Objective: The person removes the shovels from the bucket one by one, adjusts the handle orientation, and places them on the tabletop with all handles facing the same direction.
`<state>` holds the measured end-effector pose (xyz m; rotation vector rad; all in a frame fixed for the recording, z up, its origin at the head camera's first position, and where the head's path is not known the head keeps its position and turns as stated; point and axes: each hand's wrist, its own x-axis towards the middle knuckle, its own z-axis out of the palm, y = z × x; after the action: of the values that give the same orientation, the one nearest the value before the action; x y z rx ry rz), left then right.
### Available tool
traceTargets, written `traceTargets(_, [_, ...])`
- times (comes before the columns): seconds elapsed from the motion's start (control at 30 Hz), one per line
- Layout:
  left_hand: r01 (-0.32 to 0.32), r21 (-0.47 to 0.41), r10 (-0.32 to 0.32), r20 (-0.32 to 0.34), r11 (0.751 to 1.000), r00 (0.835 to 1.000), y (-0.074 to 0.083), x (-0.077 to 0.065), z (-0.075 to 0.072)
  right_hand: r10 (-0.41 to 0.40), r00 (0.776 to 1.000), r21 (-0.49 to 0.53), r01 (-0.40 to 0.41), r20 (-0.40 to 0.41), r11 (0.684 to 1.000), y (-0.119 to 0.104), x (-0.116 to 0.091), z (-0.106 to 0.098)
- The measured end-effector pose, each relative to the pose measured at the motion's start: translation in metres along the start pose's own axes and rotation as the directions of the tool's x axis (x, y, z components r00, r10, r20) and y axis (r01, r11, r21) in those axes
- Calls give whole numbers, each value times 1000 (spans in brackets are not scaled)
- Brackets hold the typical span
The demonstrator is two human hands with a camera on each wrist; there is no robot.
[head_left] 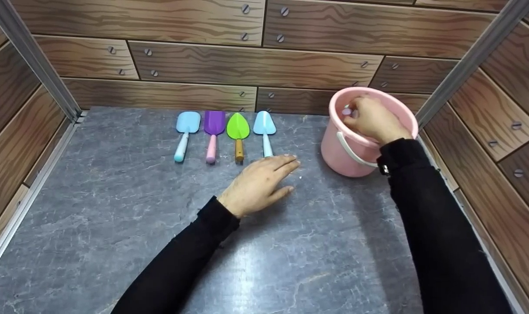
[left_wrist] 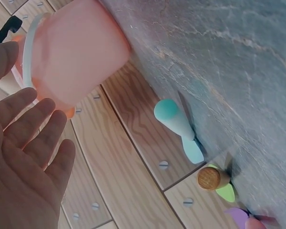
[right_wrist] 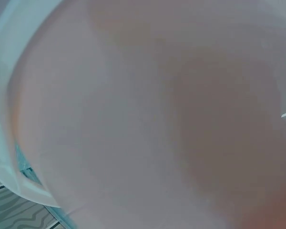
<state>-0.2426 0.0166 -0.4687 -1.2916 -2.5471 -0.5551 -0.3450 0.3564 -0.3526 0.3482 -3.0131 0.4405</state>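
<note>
My right hand point(head_left: 373, 117) reaches over the rim into a pink bucket point(head_left: 349, 152), its fingers curled around a small pale lilac thing point(head_left: 346, 112); the rest of that thing is hidden by the hand and the bucket wall. The bucket's white handle point(head_left: 354, 152) hangs down the front. My left hand point(head_left: 260, 185) hovers empty above the tabletop, fingers extended. Closest to it is a light-blue pointed trowel point(head_left: 264, 123). Left of that lie a green trowel point(head_left: 238, 125) with a brown handle, a purple shovel point(head_left: 214, 122) with a pink handle, and a blue shovel point(head_left: 188, 122).
The grey marbled tabletop point(head_left: 116, 196) is enclosed by wood-patterned walls point(head_left: 194, 63) at the back and both sides. Metal corner posts point(head_left: 469, 61) rise at the rear. Pink bucket wall fills most of the right wrist view.
</note>
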Motion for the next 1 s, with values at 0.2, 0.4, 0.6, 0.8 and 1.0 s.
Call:
traceTargets(0.2, [-1,2,1,0,1000,1000,-1,0,0,26,999,26,-25,-47,999,4,-4,-7])
traceTargets(0.4, [5,6,-6,9,1000,1000,-3,0,0,49,991,83,-39,-125,996,2,-7,-12])
traceTargets(0.6, [14,-13,-14,2,1000,1000,-4,-1,0,96,983,115,-79,-153,990,3,-10,-15])
traceTargets(0.8, [17,-18,-18,-3,1000,1000,-4,-1,-2,150,968,162,-118,-202,980,4,-15,-20])
traceTargets(1.0, [11,-10,-11,-4,1000,1000,-6,-1,-4,179,960,209,-133,-215,969,3,-19,-25])
